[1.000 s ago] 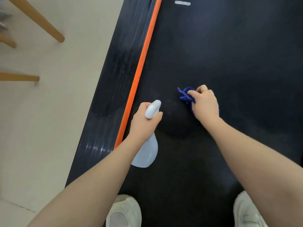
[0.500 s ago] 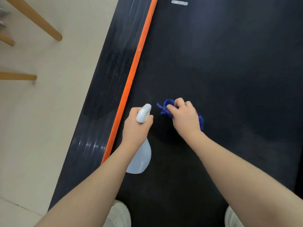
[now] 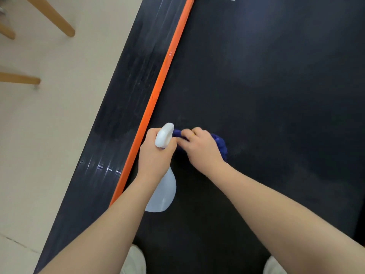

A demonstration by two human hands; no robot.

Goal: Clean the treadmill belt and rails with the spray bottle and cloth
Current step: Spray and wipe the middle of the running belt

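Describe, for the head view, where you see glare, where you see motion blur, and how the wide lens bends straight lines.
Head view: glare streaks on the glossy side rail at lower left; a pale sheen on the belt at upper right; the right hand and blue cloth are smeared by motion, while the left hand on the spray bottle looks sharper; the orange strip bows slightly.

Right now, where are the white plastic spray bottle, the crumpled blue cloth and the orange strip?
white plastic spray bottle (image 3: 164,138), head view, on its trigger head.
crumpled blue cloth (image 3: 220,144), head view, bunched right edge.
orange strip (image 3: 160,86), head view, mid-length.
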